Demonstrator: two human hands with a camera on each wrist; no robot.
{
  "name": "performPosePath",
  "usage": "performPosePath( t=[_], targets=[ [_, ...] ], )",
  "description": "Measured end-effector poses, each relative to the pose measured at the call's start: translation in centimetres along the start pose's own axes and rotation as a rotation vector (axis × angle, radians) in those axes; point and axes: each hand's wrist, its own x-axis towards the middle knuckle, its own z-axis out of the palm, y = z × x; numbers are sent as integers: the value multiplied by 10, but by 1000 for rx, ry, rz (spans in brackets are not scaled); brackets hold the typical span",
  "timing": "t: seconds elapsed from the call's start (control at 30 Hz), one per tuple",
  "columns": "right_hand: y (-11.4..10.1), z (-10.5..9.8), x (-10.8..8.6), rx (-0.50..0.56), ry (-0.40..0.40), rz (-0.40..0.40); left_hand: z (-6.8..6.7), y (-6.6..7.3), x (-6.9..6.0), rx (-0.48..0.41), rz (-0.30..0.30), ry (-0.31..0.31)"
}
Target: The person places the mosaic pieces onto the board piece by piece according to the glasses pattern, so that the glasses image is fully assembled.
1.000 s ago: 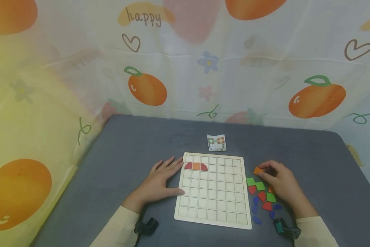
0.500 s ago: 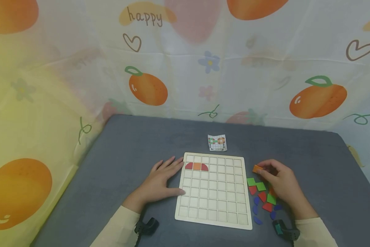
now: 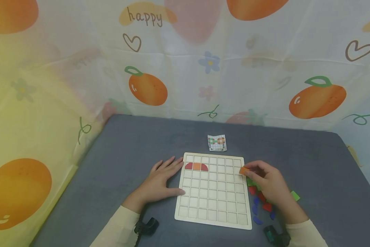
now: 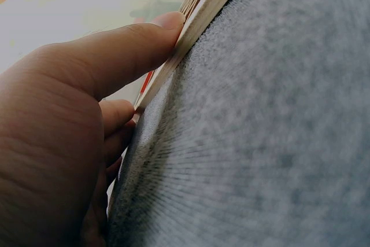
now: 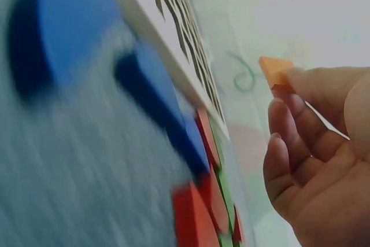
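Observation:
Between thumb and fingers my right hand [image 3: 269,180] pinches an orange square tile [image 3: 243,171], held over the right edge of a pale wooden grid board [image 3: 212,219]. In the right wrist view the same orange tile [image 5: 275,71] sticks out from the fingertips, off the surface. With fingers spread, my left hand [image 3: 160,181] rests along the board's left side; its thumb touches the edge in the left wrist view. Near the board's upper left, an orange square [image 3: 196,166] lies in a cell between two red rounded tiles [image 3: 188,166].
Loose red, green and blue tiles [image 3: 267,207] lie right of the board, partly hidden by my right hand. One green tile [image 3: 295,196] lies beyond the wrist. A small printed pattern card [image 3: 217,142] sits behind the board on the grey table [image 3: 135,137].
My right hand has moved left with the orange tile, from beside the board to over its right edge. A green tile now shows right of the wrist. The left hand stays put.

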Motion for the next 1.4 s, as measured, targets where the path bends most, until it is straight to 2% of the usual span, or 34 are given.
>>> performPosePath(
  t=[0.27,0.6,1.0,1.23,1.4],
  targets=[
    [-16,25,1,34,-32,-58,1,-3,-1,2,-9,-10],
    [-33,39,10,45,-54,-115,0,-1,1,1,11,1],
    [-60,86,23,141,-119,-63,0,0,0,9,-3,-4],
    [-67,111,28,120,-134,-53,1,-3,0,2,1,0],
    [-66,125,31,88,-178,-54,1,-3,0,-3,9,1]
  ],
)
